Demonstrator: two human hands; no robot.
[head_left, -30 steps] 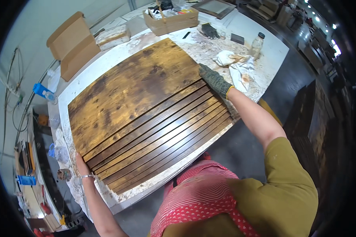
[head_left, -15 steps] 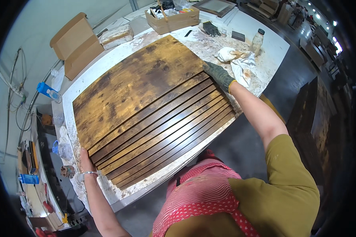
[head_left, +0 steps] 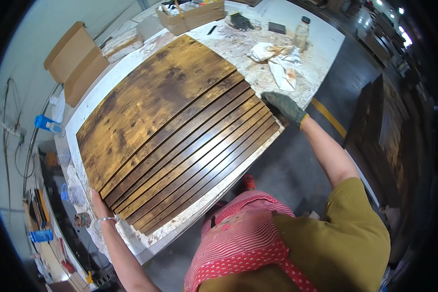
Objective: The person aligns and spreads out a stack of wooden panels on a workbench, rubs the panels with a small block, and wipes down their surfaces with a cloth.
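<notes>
A fanned stack of brown wood-grain boards [head_left: 151,107] lies across the table, with the broad top board farthest from me and the others stepped toward me. My bare left hand [head_left: 100,207], with a bracelet at the wrist, grips the stack at its near left corner; some of its fingers are hidden at the edge. Beside the right edge is my right hand [head_left: 284,108] in a dark grey-green glove. Its fingers stretch toward the boards, apparently holding nothing, though the fingertips are partly hidden from clear view.
The white, stained table [head_left: 321,48] carries a stained cloth [head_left: 280,61], a lidded jar [head_left: 301,33], a dark block [head_left: 277,27] and a dark glove [head_left: 241,22]. Behind the stack are an opened cardboard box [head_left: 78,63] and a filled carton [head_left: 192,17]. More boards [head_left: 379,141] stand at right.
My right hand has come off the stack's far right corner and moved down along its right side. The boards' steps look more spread at that side. The left hand keeps its corner.
</notes>
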